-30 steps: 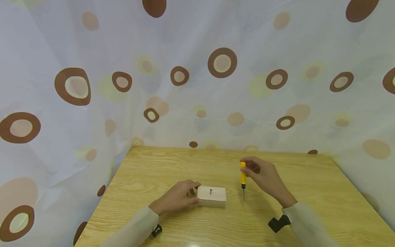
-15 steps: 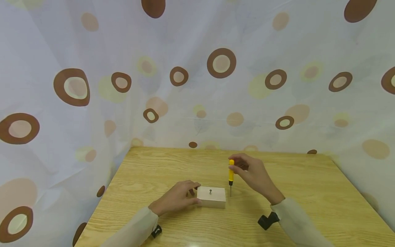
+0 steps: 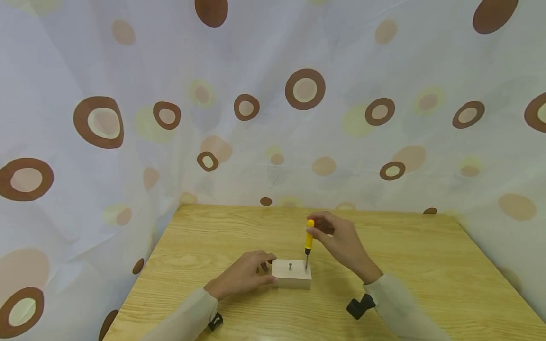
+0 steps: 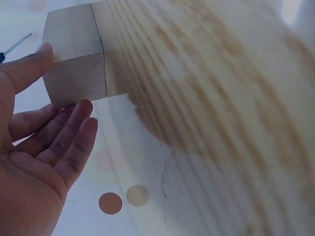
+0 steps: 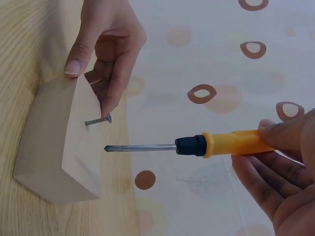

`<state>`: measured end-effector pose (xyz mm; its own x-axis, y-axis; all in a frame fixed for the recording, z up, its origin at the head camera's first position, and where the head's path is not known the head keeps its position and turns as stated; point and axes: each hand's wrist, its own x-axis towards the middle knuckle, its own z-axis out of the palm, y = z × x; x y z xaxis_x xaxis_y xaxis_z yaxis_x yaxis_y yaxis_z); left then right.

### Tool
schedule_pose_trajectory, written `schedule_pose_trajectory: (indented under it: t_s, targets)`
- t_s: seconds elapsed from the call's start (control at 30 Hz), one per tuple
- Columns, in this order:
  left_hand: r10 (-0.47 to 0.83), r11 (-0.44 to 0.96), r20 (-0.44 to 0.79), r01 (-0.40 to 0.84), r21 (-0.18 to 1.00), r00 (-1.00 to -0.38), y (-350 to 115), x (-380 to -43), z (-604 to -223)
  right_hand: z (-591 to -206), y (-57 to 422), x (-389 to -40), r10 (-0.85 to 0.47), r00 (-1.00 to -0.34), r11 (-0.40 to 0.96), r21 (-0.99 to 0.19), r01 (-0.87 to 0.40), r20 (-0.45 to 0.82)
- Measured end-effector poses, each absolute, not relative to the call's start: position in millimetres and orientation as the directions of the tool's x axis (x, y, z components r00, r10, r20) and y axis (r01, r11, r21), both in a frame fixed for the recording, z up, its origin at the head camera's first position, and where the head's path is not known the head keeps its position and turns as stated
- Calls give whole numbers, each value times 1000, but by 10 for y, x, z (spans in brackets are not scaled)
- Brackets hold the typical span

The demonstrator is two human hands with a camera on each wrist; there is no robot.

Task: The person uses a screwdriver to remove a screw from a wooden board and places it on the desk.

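- Two bare hands of mine reach out of pale sleeves over the wooden table.
- My left hand has the block by its left end, thumb on the near side and fingers on the far side, parted just enough to span it.
- My right hand pinches the yellow handle of the screwdriver between thumb and fingertips, near its top end; the grip is closed on the handle.
- The block lies flat on the table in front of me, between my hands.
- One screw stands up from near the middle of the block's top, its head and some of its thread showing.
- I have the screwdriver pointing down, slightly tilted, its tip just above the block, to the right of the screw and touching neither.
- Black gear sits at each of my wrists.
- Behind the table hangs a pale sheet printed with brown rings and spots.
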<state>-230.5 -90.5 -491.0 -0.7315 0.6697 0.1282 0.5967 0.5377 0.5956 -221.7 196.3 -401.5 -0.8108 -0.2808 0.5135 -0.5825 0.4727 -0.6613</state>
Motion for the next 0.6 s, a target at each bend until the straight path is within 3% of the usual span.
schedule_pose_trajectory:
  t_s: [0.6]
  targets:
    - [665,550,115,587,594,-738,-905,-2341,-4948,-4038,1682,-2277,-266,-763,415,-644,-642,589]
